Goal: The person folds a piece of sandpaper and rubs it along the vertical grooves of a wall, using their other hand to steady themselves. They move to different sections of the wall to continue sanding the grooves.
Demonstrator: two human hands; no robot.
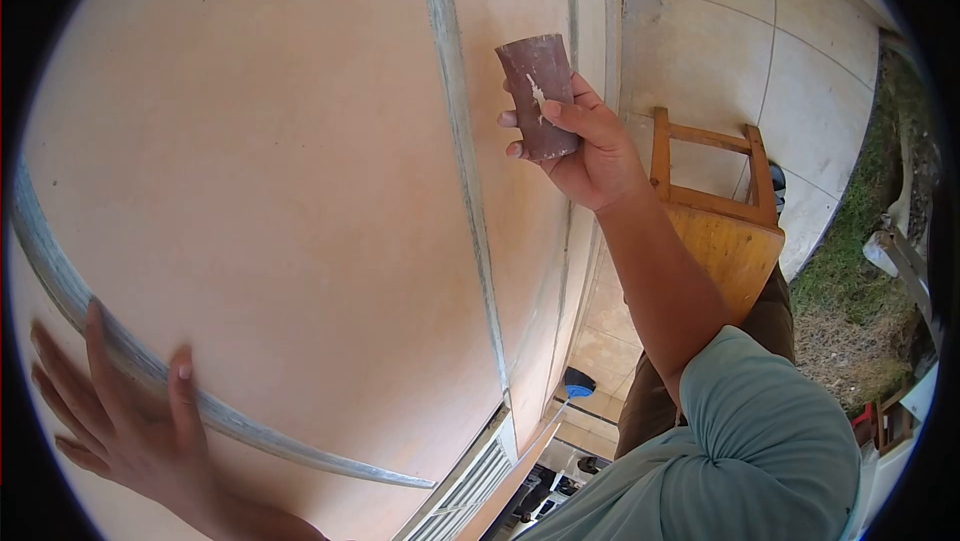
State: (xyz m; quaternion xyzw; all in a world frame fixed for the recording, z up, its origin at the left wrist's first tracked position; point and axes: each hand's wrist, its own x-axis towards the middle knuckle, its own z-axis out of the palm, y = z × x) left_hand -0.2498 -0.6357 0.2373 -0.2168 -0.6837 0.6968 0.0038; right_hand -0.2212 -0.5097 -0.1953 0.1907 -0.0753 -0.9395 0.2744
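1. Nearest the camera, a green sleeve (775,411) covered the right shoulder and upper arm.
2. Beyond it spread the peach wall (280,161), crossed by a long grey band (465,141) and, lower left, a curved grey band (300,453). Broad plain surface lay between them, giving the hands sideways room.
3. Tiled floor (700,51) ran past the wall's edge, bordered by grass (865,281).
4. On the tiles, close beside the right forearm, stood a wooden stool (725,261), limiting room for a low elbow.
5. The left hand (140,441) was open, fingers spread at the curved band, apparently braced on the wall.
6. The right hand (600,146) gripped a folded brown sandpaper sheet (537,59), thumb across its whitish-marked face, in front of the wall. Judged from this pose, the sheet was being held up rather than rubbed; bringing its face to the wall would call for a flatter wrist and even finger backing.
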